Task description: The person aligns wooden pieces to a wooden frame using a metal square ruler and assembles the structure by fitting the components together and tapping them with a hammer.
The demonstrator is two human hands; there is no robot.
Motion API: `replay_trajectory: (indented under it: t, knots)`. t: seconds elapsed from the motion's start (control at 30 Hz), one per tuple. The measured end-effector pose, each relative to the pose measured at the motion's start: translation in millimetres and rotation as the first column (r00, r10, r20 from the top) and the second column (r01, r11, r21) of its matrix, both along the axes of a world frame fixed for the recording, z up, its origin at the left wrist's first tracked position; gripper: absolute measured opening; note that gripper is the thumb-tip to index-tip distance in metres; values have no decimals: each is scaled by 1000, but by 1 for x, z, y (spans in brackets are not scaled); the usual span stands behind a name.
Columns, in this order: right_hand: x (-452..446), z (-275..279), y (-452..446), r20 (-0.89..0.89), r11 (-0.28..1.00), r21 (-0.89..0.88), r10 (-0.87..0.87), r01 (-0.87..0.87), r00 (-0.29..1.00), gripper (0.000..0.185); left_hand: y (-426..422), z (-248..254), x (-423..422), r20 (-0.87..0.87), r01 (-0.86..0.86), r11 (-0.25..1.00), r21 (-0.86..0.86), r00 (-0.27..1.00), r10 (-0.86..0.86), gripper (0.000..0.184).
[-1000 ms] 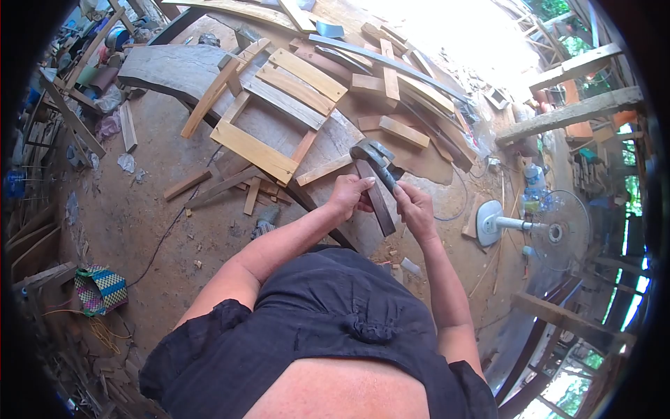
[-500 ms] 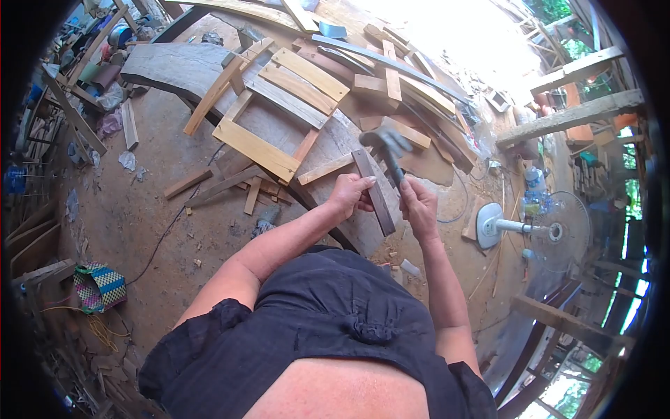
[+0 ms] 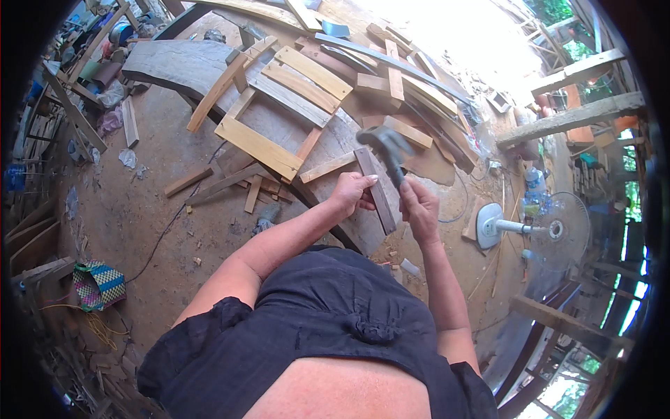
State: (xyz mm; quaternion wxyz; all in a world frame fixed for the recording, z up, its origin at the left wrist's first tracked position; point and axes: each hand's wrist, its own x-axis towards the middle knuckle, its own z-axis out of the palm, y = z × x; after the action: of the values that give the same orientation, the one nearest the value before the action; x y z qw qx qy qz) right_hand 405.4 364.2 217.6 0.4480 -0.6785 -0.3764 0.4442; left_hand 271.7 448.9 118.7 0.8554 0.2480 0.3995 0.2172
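While the left hand [image 3: 351,193] grips the dark strip [image 3: 381,205] over the near end of the desk [image 3: 174,63], the hammer [image 3: 389,142] in the right hand's [image 3: 421,208] grip, if misaimed, could strike knuckles.

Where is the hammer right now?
In the head view, the hammer is just right of centre, gripped in the right hand, its blurred head near the far end of the dark wood strip in the left hand.

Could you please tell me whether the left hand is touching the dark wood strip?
Touching. The head view shows the left hand gripping the dark strip partway along its length, with the thumb against it.
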Motion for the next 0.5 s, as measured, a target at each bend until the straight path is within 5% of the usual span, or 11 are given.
replay_trajectory:
  t: [0.1,0.17,0.2,0.3,0.5]
  knots:
    - [0,3,-2,-43,990,127,-50,56,998,27,1,3,-1,-17,1,1000,0,1000,-1,19]
    - [3,-16,-3,124,993,117,-30,16,992,26,0,4,-1,-15,-6,1000,1,1000,6,20]
    - [10,-22,2,285,994,-46,103,-94,953,27,-1,5,-2,-13,-3,1000,2,1000,3,20]
    - [15,-30,3,329,995,-69,87,-68,940,28,3,3,-4,-42,67,998,8,997,-66,19]
    - [10,-21,-8,-65,987,-117,-117,109,991,27,-1,7,-3,-85,29,996,85,996,-22,20]
